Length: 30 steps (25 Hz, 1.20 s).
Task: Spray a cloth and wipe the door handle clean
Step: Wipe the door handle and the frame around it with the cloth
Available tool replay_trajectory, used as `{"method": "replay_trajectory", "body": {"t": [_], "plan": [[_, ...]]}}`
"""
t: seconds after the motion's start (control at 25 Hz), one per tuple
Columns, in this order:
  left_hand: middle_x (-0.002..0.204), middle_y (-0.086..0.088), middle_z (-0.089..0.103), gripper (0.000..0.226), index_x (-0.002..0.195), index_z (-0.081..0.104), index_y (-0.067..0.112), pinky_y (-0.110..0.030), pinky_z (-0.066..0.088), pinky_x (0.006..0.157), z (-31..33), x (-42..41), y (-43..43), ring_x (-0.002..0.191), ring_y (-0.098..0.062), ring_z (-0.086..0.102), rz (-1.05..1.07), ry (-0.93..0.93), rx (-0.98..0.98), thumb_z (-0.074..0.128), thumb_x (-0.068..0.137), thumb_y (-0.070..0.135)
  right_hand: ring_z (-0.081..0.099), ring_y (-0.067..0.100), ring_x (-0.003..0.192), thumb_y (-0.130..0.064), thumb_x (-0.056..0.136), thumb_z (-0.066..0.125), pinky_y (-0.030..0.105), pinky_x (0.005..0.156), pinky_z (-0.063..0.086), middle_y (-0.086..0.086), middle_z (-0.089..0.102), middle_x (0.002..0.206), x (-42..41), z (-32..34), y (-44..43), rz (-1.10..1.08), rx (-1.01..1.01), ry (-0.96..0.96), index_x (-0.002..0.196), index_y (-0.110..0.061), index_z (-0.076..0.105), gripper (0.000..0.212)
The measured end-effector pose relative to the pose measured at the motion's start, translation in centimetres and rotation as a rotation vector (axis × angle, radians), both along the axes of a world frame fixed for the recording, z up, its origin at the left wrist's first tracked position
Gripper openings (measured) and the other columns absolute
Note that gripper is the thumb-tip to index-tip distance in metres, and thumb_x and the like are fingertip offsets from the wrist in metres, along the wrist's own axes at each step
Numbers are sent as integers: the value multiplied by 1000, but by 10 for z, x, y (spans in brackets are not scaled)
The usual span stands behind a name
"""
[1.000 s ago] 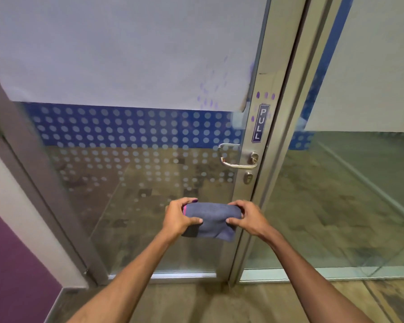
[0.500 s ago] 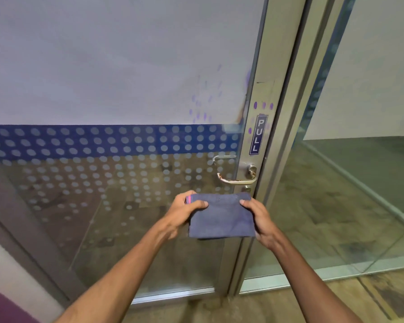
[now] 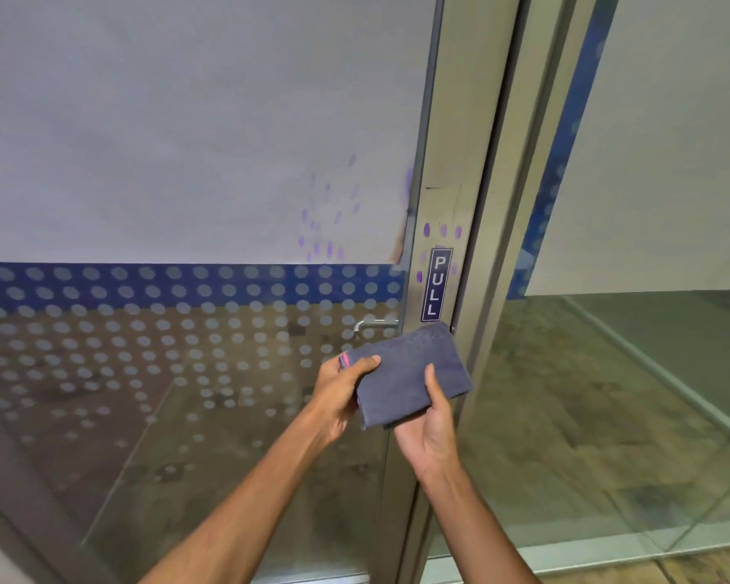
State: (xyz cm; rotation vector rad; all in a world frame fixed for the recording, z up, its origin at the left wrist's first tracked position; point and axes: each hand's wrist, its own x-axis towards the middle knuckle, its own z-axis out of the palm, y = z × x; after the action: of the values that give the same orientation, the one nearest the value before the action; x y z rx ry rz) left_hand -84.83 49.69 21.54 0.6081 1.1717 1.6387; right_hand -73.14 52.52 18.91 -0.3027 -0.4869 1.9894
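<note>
A folded grey-blue cloth [image 3: 405,368] with a pink tag is held flat in front of the glass door. My left hand [image 3: 340,396] pinches its left edge by the tag. My right hand [image 3: 428,427] supports it from below, thumb on top. The cloth covers the near door handle; only a silver handle [image 3: 374,325] behind the glass shows just above the cloth's upper edge. No spray bottle is in view.
A glass door with white frosting, a blue dotted band [image 3: 186,284] and a metal stile [image 3: 460,162] carrying a "PULL" sign [image 3: 436,284]. Purple smudges [image 3: 329,229] mark the frosting. A fixed glass panel [image 3: 628,373] stands to the right.
Both hands raised the cloth toward the handle, and it now hides the near lever. The cloth went from bunched to flat. The view moved closer to the door.
</note>
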Motion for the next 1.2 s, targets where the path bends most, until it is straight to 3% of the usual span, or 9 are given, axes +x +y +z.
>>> {"method": "replay_trajectory", "body": {"t": [0.08, 0.16, 0.24, 0.36, 0.48, 0.56, 0.64, 0.92, 1.2], "plan": [[102, -9, 74, 32, 102, 69, 12, -29, 56, 74, 1, -5, 5, 94, -22, 69, 49, 385, 45, 75, 81, 35, 64, 28, 112, -31, 90, 53, 41, 88, 57, 18, 62, 129, 11, 6, 14, -24, 32, -12, 137, -5, 47, 54], [117, 0, 68, 50, 115, 65, 18, -39, 47, 99, -2, -20, 11, 113, -20, 61, 264, 1024, 90, 66, 81, 55, 66, 23, 110, -24, 92, 54, 36, 84, 58, 13, 66, 125, 29, 15, 32, -155, 108, -103, 133, -5, 50, 46], [148, -8, 46, 73, 138, 50, 14, -49, 15, 121, -1, -43, 22, 140, -24, 37, 564, 1609, 104, 55, 83, 62, 71, 12, 95, -15, 93, 56, 26, 72, 60, 4, 73, 108, 49, 26, 55, -349, 204, -294, 123, -6, 58, 31], [162, -7, 5, 89, 154, 15, 12, -52, -5, 120, 6, -75, 47, 151, -24, -5, 705, 1996, 131, 42, 89, 68, 66, -3, 95, 4, 92, 55, 14, 80, 53, 8, 67, 116, 73, 40, 82, -539, 629, -812, 122, -5, 60, 32], [162, -7, -3, 91, 155, -5, 17, -55, -8, 117, 11, -96, 70, 148, -23, -22, 723, 2093, 60, 33, 91, 70, 43, 14, 135, 12, 85, 42, 31, 114, 29, 8, 47, 146, 72, 28, 96, -537, 1120, -1338, 140, -9, 47, 59], [162, -5, -16, 93, 153, -14, 20, -56, -11, 116, 10, -104, 81, 147, -23, -25, 725, 2105, 46, 32, 91, 70, 29, 24, 144, 10, 73, 43, 41, 119, 16, 9, 38, 151, 64, 8, 99, -445, 1356, -1567, 142, -11, 44, 72], [159, -3, -31, 95, 153, -16, 21, -55, -15, 115, 8, -110, 87, 147, -24, -25, 748, 2114, 77, 34, 90, 71, 23, 23, 146, 13, 68, 48, 36, 121, 9, 4, 31, 155, 60, -11, 101, -347, 1443, -1660, 145, -14, 39, 82], [158, 0, -33, 98, 153, -15, 22, -53, -22, 114, 0, -120, 102, 147, -21, -24, 846, 2092, 186, 36, 87, 72, 25, 15, 146, -1, 76, 53, 33, 122, 9, -3, 34, 152, 53, -34, 95, -375, 1312, -1515, 145, -13, 39, 71], [158, -2, -32, 96, 154, -14, 20, -54, -18, 114, -4, -122, 107, 147, -22, -25, 894, 2113, 226, 34, 88, 72, 31, 20, 143, -2, 82, 58, 21, 121, 7, 4, 42, 149, 3, -53, 48, -685, 954, -1499, 142, -6, 43, 62]]}}
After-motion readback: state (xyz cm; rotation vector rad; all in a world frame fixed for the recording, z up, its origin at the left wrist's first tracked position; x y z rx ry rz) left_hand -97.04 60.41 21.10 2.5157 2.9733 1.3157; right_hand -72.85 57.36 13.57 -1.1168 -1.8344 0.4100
